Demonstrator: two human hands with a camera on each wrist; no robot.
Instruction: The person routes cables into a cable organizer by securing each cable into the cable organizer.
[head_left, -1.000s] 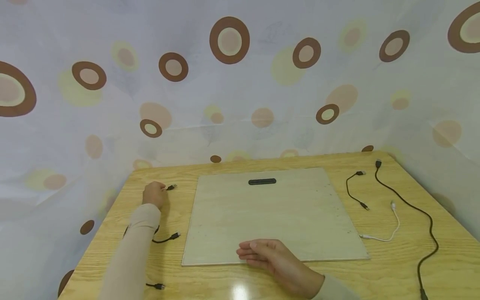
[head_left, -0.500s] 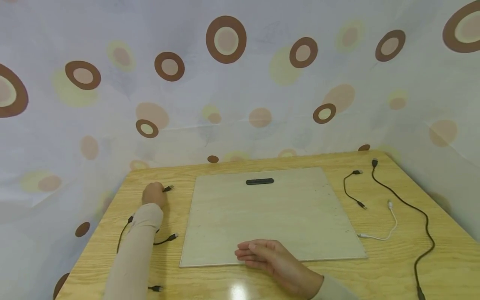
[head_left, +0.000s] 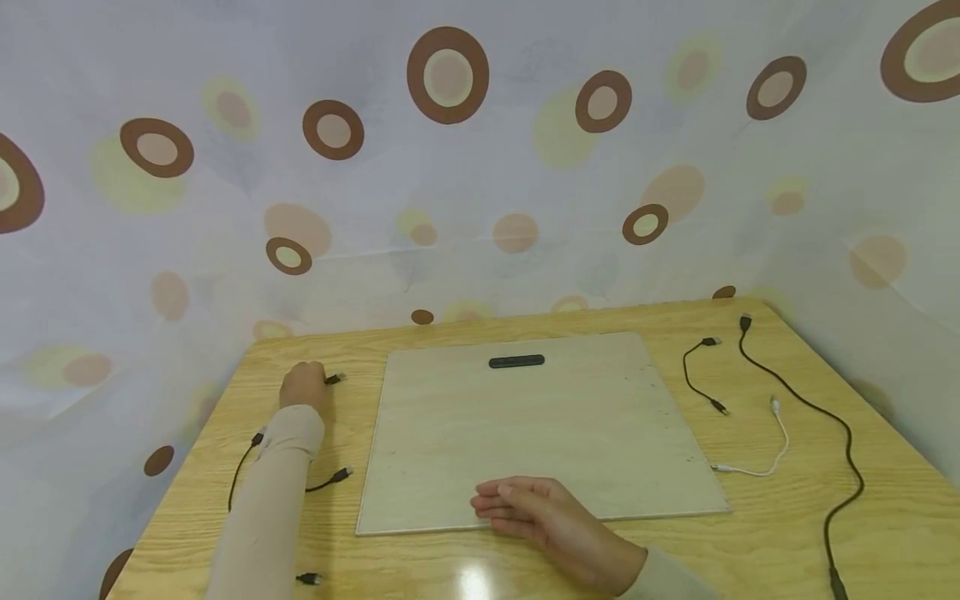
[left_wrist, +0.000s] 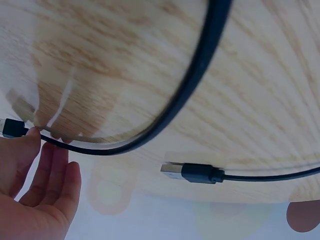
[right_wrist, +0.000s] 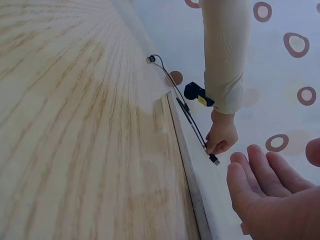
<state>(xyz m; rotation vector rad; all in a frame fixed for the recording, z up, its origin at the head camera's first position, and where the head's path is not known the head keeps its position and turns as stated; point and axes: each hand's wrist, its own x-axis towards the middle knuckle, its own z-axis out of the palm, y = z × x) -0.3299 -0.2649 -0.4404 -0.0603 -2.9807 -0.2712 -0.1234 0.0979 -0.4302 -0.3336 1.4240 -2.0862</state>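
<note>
My left hand [head_left: 303, 385] is at the far left of the table, pinching a black USB cable [left_wrist: 172, 107] between thumb and fingers just behind its plug [left_wrist: 12, 128]. The cable's metal end points right, towards the board, in the head view; my sleeve covers most of its length there. A second USB plug [left_wrist: 197, 172] lies on the wood near that hand in the left wrist view. Above the front edge of a pale board [head_left: 525, 433], my right hand [head_left: 540, 517] is held with relaxed, nearly straight fingers and nothing in its grasp.
A black strip [head_left: 516, 361] is on the board's far part. To the right lie a short black cable [head_left: 697, 383], a white cable [head_left: 780, 450] and a long black cable [head_left: 843, 433]. Further black plugs [head_left: 309, 578] lie at left. A patterned curtain [head_left: 465, 183] bounds the table.
My left fingers have closed more tightly at the cable's plug. The left forearm shifted slightly, uncovering another plug beside it. The head view turned slightly right; my right hand stays still.
</note>
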